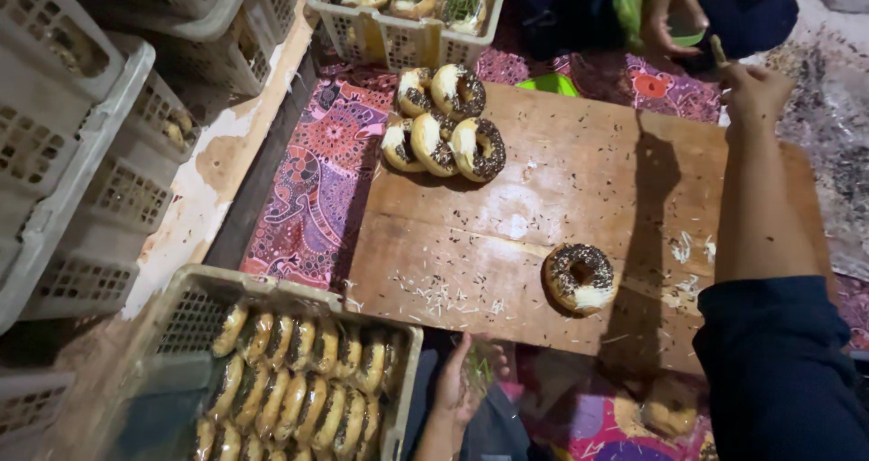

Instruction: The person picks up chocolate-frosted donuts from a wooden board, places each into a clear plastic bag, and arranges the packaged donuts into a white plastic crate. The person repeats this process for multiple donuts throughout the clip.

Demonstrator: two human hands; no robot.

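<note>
On the wooden board [561, 180] in front of me, one doughnut [580, 277] with chocolate sprinkles and a white patch lies alone near the board's near edge, with bare wood open all round it. My left hand [462, 380] sits just below that near edge, fingers curled loosely around a clear plastic wrapper [480, 368]. My right hand [756, 95] reaches out to the board's far right corner, closed around a thin stick-like tool [717, 49]; I cannot tell exactly what the tool is. My dark blue sleeve [778, 370] covers the right forearm. At the board's far left corner, a cluster of five topped doughnuts [444, 122] stands on edge, touching one another. The middle of the board is open, dusted with sprinkles and white shreds. To my near left, a pale plastic crate [195, 312] holds rows of doughnuts in clear wrappers. A second crate [398, 36] of wrapped pastries sits beyond the cluster. Empty pale crates [81, 144] are stacked along the left. Another person's hand [670, 9] holds a green bowl [634, 13] at the far edge.
</note>
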